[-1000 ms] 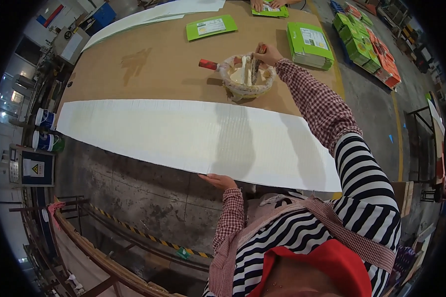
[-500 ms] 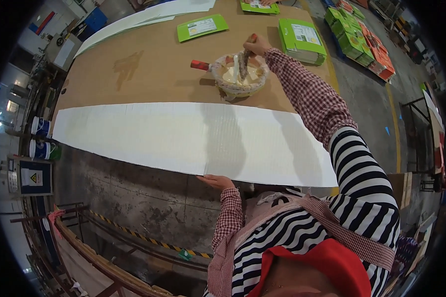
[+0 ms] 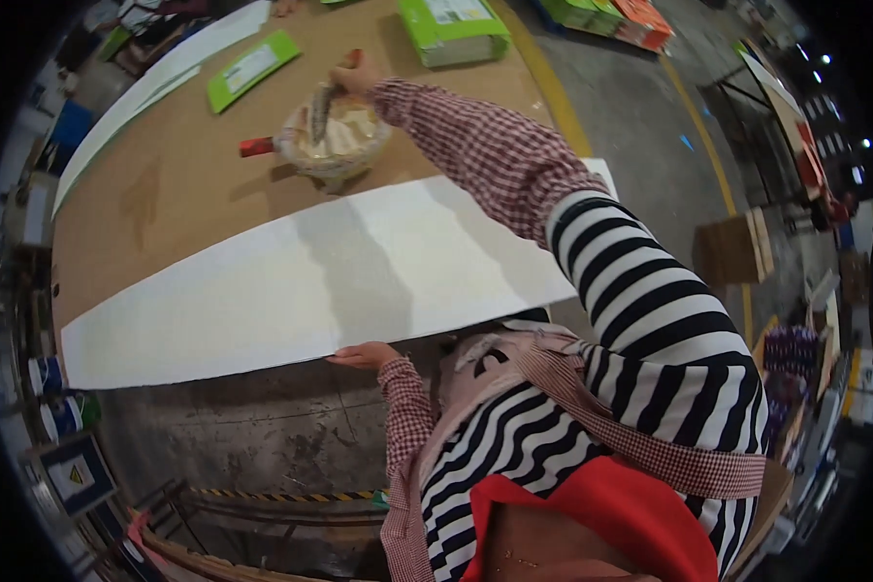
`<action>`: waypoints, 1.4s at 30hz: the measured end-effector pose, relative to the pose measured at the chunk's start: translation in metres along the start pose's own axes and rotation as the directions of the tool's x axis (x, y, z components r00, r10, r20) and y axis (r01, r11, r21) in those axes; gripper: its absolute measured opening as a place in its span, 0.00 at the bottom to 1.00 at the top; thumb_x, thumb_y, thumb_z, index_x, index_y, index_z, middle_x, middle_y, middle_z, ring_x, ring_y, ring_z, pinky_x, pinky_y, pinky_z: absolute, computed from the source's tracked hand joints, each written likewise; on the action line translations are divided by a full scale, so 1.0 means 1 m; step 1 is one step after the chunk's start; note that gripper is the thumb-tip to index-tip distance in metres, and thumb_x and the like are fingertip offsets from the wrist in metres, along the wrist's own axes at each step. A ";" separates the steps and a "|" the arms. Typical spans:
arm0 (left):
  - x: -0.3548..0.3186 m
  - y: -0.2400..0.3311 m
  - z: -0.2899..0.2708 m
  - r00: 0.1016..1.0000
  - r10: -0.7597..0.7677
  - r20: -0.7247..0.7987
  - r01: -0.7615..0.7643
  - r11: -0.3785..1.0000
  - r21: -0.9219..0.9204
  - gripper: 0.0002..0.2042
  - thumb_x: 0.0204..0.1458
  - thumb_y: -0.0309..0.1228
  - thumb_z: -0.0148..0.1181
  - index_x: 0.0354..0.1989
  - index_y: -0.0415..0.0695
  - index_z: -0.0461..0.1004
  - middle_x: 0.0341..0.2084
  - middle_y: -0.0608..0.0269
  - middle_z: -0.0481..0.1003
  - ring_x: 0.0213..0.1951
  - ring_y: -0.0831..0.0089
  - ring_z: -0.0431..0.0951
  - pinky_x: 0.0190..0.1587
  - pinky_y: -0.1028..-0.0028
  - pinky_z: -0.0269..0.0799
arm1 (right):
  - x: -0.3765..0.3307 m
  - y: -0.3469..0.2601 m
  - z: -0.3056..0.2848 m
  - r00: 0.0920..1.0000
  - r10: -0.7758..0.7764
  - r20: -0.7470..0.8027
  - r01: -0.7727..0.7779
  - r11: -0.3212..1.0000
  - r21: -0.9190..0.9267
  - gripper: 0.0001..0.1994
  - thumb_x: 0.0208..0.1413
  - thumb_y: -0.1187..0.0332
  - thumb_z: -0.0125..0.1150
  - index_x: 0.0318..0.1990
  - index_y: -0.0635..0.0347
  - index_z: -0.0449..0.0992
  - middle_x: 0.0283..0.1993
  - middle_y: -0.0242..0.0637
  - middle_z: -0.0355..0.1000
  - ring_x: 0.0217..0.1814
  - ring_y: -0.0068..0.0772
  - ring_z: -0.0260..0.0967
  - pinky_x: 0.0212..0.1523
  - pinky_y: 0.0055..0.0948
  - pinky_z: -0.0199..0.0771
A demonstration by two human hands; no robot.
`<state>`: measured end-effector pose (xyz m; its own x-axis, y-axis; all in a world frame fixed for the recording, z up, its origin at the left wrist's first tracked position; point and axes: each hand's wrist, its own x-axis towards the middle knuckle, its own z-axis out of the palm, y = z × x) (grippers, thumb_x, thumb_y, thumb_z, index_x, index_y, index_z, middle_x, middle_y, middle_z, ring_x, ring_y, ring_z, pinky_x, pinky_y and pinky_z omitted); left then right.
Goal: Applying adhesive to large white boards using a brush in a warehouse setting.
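My right hand (image 3: 357, 78) is closed around a brush (image 3: 320, 114) with a red handle end. The brush's lower part dips into a round, plastic-lined bowl (image 3: 332, 167) of cream-coloured paste. A red handle (image 3: 257, 146) juts from the bowl's left side. Nearer to me, a long white sheet (image 3: 223, 291) with a curved edge lies along the table's near side. At its near edge rests my left hand (image 3: 367, 356), fingers stretched out and touching the rim. Shadows fall across the sheet.
The brown tabletop (image 3: 179, 209) carries a flat green package (image 3: 252, 70), a green stack (image 3: 454, 34) and white sheets (image 3: 136, 107) at the far left. A person's hand (image 3: 284, 8) shows at the far edge. A cardboard box (image 3: 732, 247) stands at right.
The view has turned and shifted, so the table sits further left and tilted. The brush remains in my right hand at the bowl. My left hand stays at the sheet's edge.
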<state>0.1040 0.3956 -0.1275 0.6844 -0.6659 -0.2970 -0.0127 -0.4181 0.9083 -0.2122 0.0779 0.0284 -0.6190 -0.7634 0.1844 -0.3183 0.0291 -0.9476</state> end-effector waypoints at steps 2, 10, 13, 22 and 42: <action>0.008 0.001 -0.013 0.998 0.019 -0.056 -0.017 0.999 0.042 0.27 0.66 0.43 0.23 0.69 0.40 0.40 0.66 0.39 0.48 0.66 0.48 0.54 0.68 0.60 0.54 | -0.032 -0.021 0.009 0.996 0.016 0.083 -0.022 0.997 0.076 0.19 0.40 0.56 0.65 0.32 0.66 0.77 0.28 0.46 0.76 0.27 0.38 0.76 0.34 0.35 0.78; 0.058 -0.051 -0.018 0.940 0.342 0.012 -0.342 0.940 -0.013 0.24 0.67 0.35 0.33 0.66 0.31 0.48 0.64 0.41 0.53 0.61 0.60 0.60 0.64 0.68 0.52 | 0.005 0.008 -0.011 0.992 -0.038 0.124 0.068 0.965 -0.255 0.16 0.38 0.58 0.64 0.31 0.61 0.77 0.29 0.50 0.75 0.33 0.45 0.76 0.38 0.39 0.75; 0.142 -0.122 -0.055 0.825 0.549 0.132 -0.562 0.776 0.287 0.21 0.67 0.33 0.32 0.63 0.32 0.53 0.61 0.40 0.58 0.58 0.55 0.63 0.63 0.65 0.55 | 0.017 0.002 -0.015 0.995 0.015 0.102 0.015 0.958 -0.287 0.14 0.41 0.61 0.63 0.29 0.63 0.77 0.24 0.44 0.74 0.25 0.36 0.75 0.28 0.35 0.75; 0.081 -0.180 0.129 0.669 0.309 0.676 -0.519 0.845 0.127 0.22 0.66 0.35 0.35 0.64 0.33 0.54 0.62 0.40 0.56 0.60 0.54 0.60 0.64 0.63 0.54 | 0.006 0.003 -0.089 0.988 0.147 0.047 -0.141 0.983 -0.119 0.16 0.42 0.65 0.63 0.33 0.69 0.69 0.27 0.46 0.72 0.29 0.41 0.76 0.29 0.35 0.79; -0.090 -0.182 -0.041 0.939 -0.164 0.302 -0.085 0.742 0.665 0.25 0.64 0.40 0.42 0.65 0.38 0.56 0.65 0.41 0.51 0.65 0.51 0.55 0.66 0.59 0.51 | -0.128 0.059 -0.550 0.945 0.275 -0.176 -0.159 0.857 0.490 0.07 0.53 0.66 0.58 0.34 0.60 0.72 0.30 0.38 0.73 0.29 0.32 0.74 0.30 0.31 0.77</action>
<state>0.0746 0.5571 -0.2544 0.4245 -0.7437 -0.5164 -0.5520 -0.6647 0.5035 -0.5467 0.5317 0.0920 -0.7990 -0.5999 -0.0407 0.1771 -0.1701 -0.9694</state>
